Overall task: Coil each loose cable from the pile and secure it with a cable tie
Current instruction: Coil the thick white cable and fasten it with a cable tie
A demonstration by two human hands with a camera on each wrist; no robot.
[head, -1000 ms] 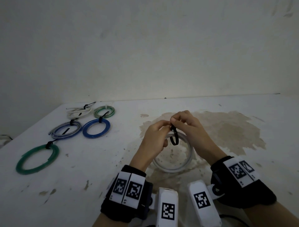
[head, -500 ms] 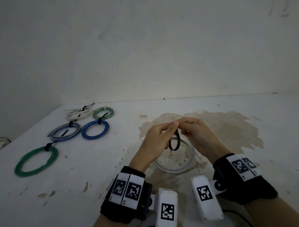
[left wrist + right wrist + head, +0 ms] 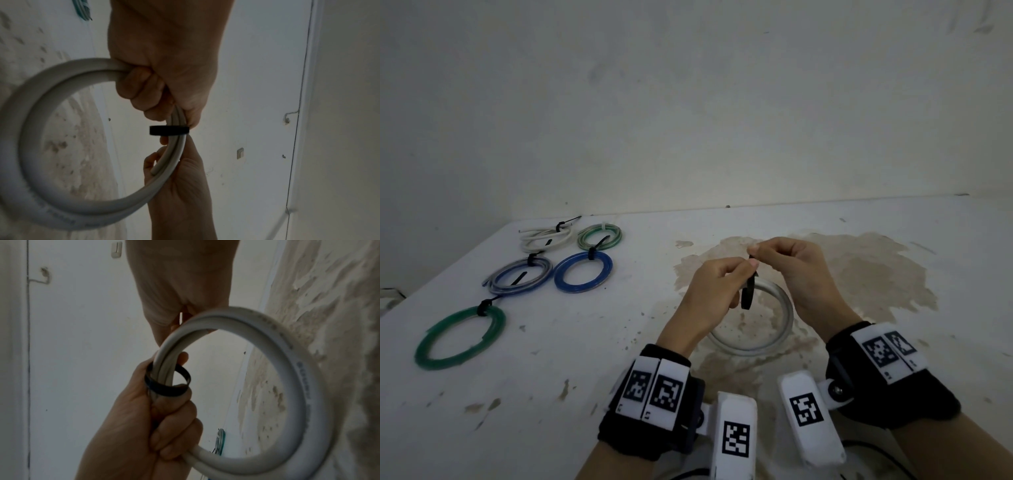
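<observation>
My left hand [image 3: 739,274] grips a white cable coil [image 3: 787,317] held just above the table, fingers curled round its doubled strands [image 3: 82,66]. A black cable tie [image 3: 748,294] forms a loose loop around those strands beside my left thumb [image 3: 168,129]. My right hand [image 3: 758,255] pinches the tie's upper end between thumb and forefinger. In the right wrist view the tie loop [image 3: 164,390] is wide and slack around the coil [image 3: 304,386], right above my left fist. The tie's head is hidden by my fingers.
Several tied coils lie at the left of the white table [image 3: 585,394]: white [image 3: 544,236], green-white [image 3: 599,236], grey-blue [image 3: 520,275], blue [image 3: 583,272] and a green one [image 3: 460,337] nearer me. A brown stain [image 3: 859,274] spreads under my hands. A wall stands behind.
My right fingertips have shifted slightly left and up, above my left thumb. The tie loop and the coil stay about where they were.
</observation>
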